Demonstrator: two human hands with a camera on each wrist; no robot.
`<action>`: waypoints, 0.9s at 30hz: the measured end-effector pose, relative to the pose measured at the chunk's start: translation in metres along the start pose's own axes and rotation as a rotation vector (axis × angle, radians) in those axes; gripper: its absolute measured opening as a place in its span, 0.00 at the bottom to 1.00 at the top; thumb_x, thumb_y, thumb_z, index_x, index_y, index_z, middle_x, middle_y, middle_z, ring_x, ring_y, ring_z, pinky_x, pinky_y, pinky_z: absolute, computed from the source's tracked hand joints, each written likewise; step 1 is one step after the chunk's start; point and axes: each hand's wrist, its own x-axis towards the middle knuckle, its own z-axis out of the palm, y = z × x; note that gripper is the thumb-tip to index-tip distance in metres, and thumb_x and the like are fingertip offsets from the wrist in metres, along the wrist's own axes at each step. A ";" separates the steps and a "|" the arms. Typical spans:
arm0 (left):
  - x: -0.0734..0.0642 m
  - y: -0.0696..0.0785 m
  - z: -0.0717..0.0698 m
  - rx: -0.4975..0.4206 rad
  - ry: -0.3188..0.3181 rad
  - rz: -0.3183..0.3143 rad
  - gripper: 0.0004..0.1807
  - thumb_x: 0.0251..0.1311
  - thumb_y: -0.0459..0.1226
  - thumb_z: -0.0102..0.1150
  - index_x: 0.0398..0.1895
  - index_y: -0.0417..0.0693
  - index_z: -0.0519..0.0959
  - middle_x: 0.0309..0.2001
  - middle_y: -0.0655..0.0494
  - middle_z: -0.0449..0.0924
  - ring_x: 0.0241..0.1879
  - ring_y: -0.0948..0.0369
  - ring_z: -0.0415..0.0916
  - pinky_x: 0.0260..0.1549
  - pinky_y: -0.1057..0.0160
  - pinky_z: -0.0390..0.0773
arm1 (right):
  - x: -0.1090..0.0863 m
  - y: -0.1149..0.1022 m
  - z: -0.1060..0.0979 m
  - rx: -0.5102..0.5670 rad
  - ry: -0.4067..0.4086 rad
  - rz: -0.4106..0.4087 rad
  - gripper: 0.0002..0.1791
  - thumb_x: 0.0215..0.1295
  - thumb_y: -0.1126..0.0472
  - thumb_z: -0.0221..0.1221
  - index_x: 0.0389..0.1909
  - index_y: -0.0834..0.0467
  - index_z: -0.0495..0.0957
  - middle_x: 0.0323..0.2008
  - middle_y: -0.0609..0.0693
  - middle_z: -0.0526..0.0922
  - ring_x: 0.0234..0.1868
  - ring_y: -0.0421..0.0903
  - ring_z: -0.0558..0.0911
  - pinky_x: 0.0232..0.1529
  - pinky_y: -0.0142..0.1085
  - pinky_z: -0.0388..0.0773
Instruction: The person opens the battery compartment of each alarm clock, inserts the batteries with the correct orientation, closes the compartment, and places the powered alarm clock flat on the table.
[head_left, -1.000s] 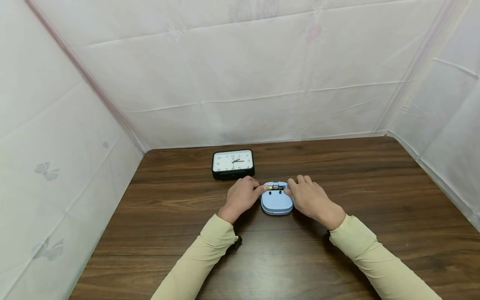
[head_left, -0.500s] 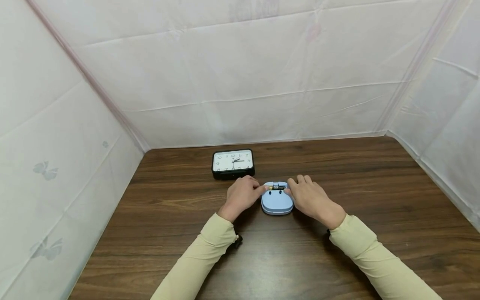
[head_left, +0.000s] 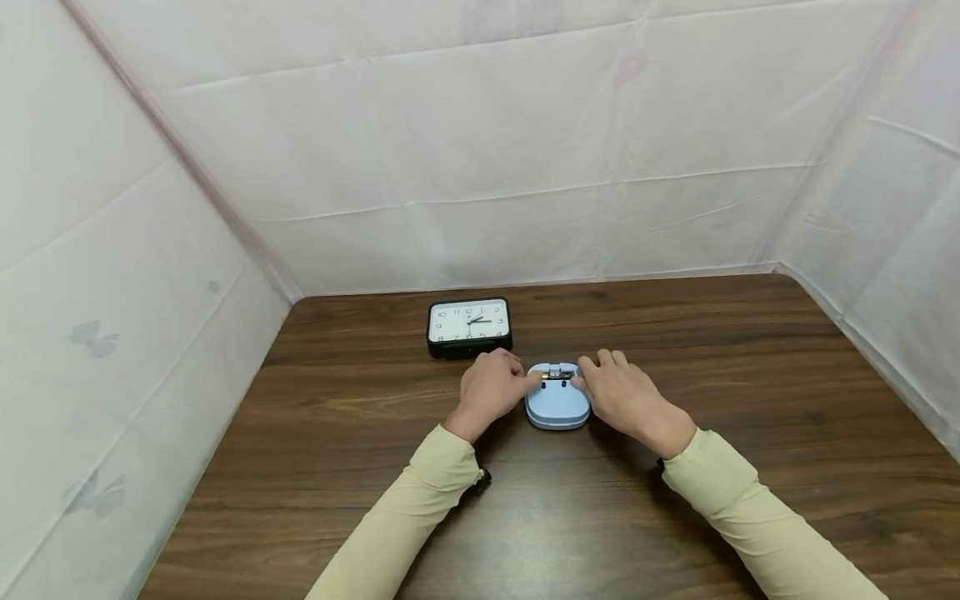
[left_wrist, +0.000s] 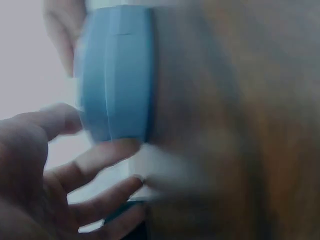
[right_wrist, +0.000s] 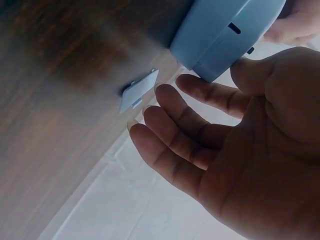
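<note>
A light-blue alarm clock lies face down on the wooden table, two small black knobs on its back. In its uncovered bay along the far edge shows a black and gold battery. My left hand holds the clock's far left corner, with the thumb at the battery's left end and the index finger at the side. At the far right corner my right hand pinches the casing between thumb and index finger, the other fingers loosely extended. A small battery cover lies on the table beyond the right fingertips.
A black rectangular clock with a white dial lies face up just beyond the left hand. Pale sheeting encloses the table at the back and both sides.
Both hands keep their hold on the light-blue alarm clock, which stays in place. The left thumb has shifted slightly at the battery bay. The head view has moved a little.
</note>
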 end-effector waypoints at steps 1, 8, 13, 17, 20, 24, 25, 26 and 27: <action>0.000 -0.001 0.001 -0.015 0.004 0.005 0.25 0.70 0.49 0.64 0.13 0.49 0.83 0.54 0.50 0.87 0.54 0.50 0.82 0.25 0.62 0.76 | 0.000 0.000 0.000 0.004 -0.003 0.004 0.12 0.85 0.57 0.52 0.40 0.60 0.71 0.32 0.55 0.69 0.37 0.56 0.70 0.35 0.48 0.73; -0.001 -0.005 0.003 -0.059 -0.022 -0.021 0.22 0.72 0.51 0.62 0.22 0.51 0.88 0.59 0.51 0.85 0.62 0.46 0.77 0.41 0.56 0.80 | -0.001 0.001 -0.001 0.014 -0.005 0.008 0.11 0.85 0.57 0.52 0.42 0.60 0.72 0.32 0.56 0.70 0.37 0.57 0.71 0.36 0.50 0.74; -0.001 -0.005 0.003 -0.048 -0.007 -0.015 0.20 0.72 0.51 0.62 0.26 0.50 0.90 0.59 0.50 0.85 0.60 0.46 0.78 0.42 0.55 0.80 | -0.001 0.000 -0.002 0.011 -0.003 0.011 0.11 0.85 0.56 0.52 0.43 0.60 0.73 0.32 0.55 0.70 0.36 0.56 0.71 0.35 0.50 0.74; -0.002 -0.004 0.000 -0.043 -0.037 -0.013 0.26 0.74 0.51 0.61 0.18 0.48 0.84 0.60 0.48 0.85 0.48 0.49 0.84 0.28 0.61 0.75 | 0.001 0.001 -0.003 0.039 -0.016 0.020 0.11 0.85 0.56 0.53 0.43 0.60 0.73 0.31 0.54 0.69 0.36 0.56 0.70 0.35 0.49 0.73; -0.003 -0.004 -0.003 -0.047 -0.084 -0.012 0.29 0.74 0.52 0.61 0.13 0.50 0.77 0.63 0.48 0.83 0.32 0.55 0.82 0.21 0.64 0.67 | 0.002 0.002 -0.005 0.071 -0.036 0.033 0.12 0.84 0.55 0.54 0.46 0.61 0.75 0.31 0.54 0.68 0.35 0.55 0.69 0.35 0.47 0.72; -0.003 -0.004 -0.007 -0.046 -0.137 -0.007 0.24 0.72 0.53 0.62 0.18 0.54 0.79 0.66 0.48 0.81 0.27 0.63 0.76 0.22 0.64 0.69 | 0.001 0.004 -0.010 0.083 -0.059 0.032 0.12 0.84 0.57 0.54 0.49 0.63 0.77 0.32 0.54 0.69 0.36 0.54 0.68 0.36 0.47 0.72; -0.003 -0.004 -0.007 -0.042 -0.145 -0.003 0.22 0.71 0.54 0.63 0.20 0.55 0.81 0.66 0.48 0.81 0.29 0.64 0.77 0.24 0.64 0.70 | 0.001 0.004 -0.011 0.081 -0.059 0.027 0.11 0.84 0.58 0.54 0.50 0.63 0.78 0.33 0.54 0.70 0.36 0.54 0.69 0.37 0.47 0.72; -0.004 -0.004 -0.008 -0.043 -0.152 -0.001 0.20 0.71 0.53 0.63 0.23 0.55 0.83 0.67 0.47 0.80 0.30 0.64 0.77 0.25 0.64 0.71 | 0.000 0.005 -0.012 0.078 -0.056 0.021 0.11 0.83 0.59 0.55 0.51 0.64 0.78 0.34 0.54 0.71 0.36 0.54 0.69 0.37 0.48 0.73; -0.004 -0.004 -0.009 -0.045 -0.161 -0.002 0.19 0.71 0.53 0.64 0.25 0.54 0.84 0.67 0.47 0.80 0.31 0.63 0.78 0.26 0.63 0.72 | 0.000 0.006 -0.013 0.078 -0.054 0.018 0.10 0.83 0.60 0.56 0.51 0.64 0.79 0.35 0.55 0.72 0.37 0.54 0.70 0.37 0.48 0.74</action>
